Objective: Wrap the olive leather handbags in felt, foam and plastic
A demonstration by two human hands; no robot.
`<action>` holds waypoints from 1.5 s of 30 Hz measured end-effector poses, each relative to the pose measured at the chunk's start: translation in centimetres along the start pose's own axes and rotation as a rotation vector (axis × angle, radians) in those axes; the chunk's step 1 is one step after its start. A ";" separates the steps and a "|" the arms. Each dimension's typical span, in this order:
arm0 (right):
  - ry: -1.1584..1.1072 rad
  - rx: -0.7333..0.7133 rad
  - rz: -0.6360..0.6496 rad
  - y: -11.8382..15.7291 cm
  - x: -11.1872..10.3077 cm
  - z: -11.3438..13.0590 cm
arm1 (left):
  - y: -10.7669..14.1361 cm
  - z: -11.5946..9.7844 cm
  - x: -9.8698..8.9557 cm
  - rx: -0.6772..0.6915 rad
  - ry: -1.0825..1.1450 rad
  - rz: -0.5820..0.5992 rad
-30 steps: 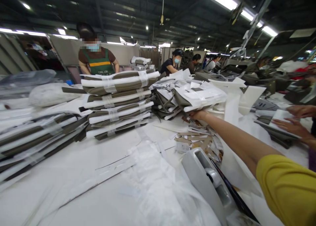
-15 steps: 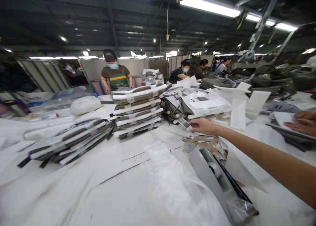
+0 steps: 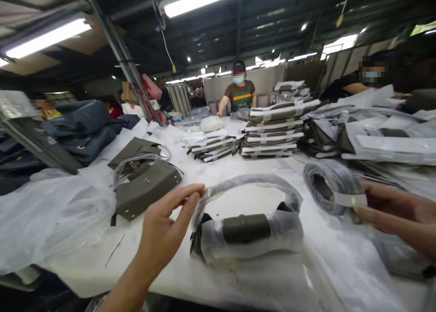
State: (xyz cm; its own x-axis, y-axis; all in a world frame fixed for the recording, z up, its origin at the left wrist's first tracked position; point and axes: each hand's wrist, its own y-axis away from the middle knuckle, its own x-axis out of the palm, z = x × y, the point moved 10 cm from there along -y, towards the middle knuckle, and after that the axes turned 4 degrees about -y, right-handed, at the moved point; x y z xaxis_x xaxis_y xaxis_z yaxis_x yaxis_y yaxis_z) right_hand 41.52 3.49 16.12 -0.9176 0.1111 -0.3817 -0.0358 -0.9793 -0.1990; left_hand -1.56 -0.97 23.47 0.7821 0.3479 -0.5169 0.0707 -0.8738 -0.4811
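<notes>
A handbag (image 3: pixel 246 227) lies in front of me, olive with whitish translucent wrapping around its body. Its handle (image 3: pixel 259 181), sleeved in clear plastic, arches upward. At the left end of that handle, my left hand (image 3: pixel 163 223) pinches it between thumb and fingers. My right hand (image 3: pixel 398 212) grips a coiled strap (image 3: pixel 332 189) wrapped in plastic, with a pale band across its near side. The coil is held above the table, to the right of the handbag and apart from it.
An olive handbag (image 3: pixel 146 189) lies to the left beside crumpled plastic sheeting (image 3: pixel 64 216). Flat wrapped pieces form a tall stack (image 3: pixel 272 137) and a lower pile (image 3: pixel 214 147). More wrapped pieces (image 3: pixel 391 144) lie at right. Across the table stands a person in a green apron (image 3: pixel 241 96).
My view has swung left, bringing the wrapped handbag and my left hand into sight. My right hand, earlier holding a small clear strip near the stacks, now holds the coiled strap.
</notes>
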 end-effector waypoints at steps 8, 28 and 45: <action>-0.287 0.164 0.280 7.7 13.8 2.6 | -3.5 -0.9 9.0 0.034 0.187 0.962; -0.697 0.005 -0.059 3.9 20.2 5.7 | -9.4 -4.9 9.0 -0.019 0.720 0.461; -0.938 0.014 0.073 -0.7 24.4 7.5 | -6.8 -1.1 9.7 0.003 0.411 0.543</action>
State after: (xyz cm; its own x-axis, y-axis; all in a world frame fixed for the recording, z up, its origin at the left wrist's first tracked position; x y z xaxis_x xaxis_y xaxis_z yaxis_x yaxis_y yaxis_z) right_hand 16.19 5.65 13.76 -0.8619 -0.1264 0.4910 0.0355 -0.9811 -0.1901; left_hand 6.18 8.02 22.53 0.8777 -0.2980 -0.3753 -0.4001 -0.8867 -0.2317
